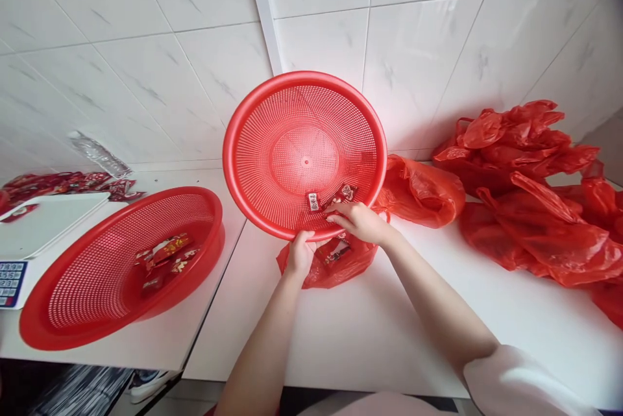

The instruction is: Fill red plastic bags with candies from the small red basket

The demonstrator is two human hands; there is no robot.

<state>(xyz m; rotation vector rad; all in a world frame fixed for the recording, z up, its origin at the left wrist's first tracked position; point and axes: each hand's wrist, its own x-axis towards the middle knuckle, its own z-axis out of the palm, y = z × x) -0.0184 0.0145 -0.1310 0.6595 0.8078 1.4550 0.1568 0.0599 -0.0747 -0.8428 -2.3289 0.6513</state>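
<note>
A red plastic mesh basket (306,88) is tilted up, its inside turned towards me. My left hand (302,252) grips its lower rim, with the thumb over the edge. Over that rim to the right, my right hand (357,221) reaches in, fingers stretched out against the small red packets at the bottom. One small packet (313,202) has a white label with dark characters; another packet (343,195) is dark red with pale print. Below the rim lies a red plastic bag (335,273) with packets in it, partly hidden by the basket.
To the left, a second red basket (87,331) holds several packets (168,254). Behind it are a white scale (58,215), more red packets (68,185) and a clear plastic wrapper (100,153). Red plastic bags (540,221) are heaped at right. A tiled wall (413,46) stands behind.
</note>
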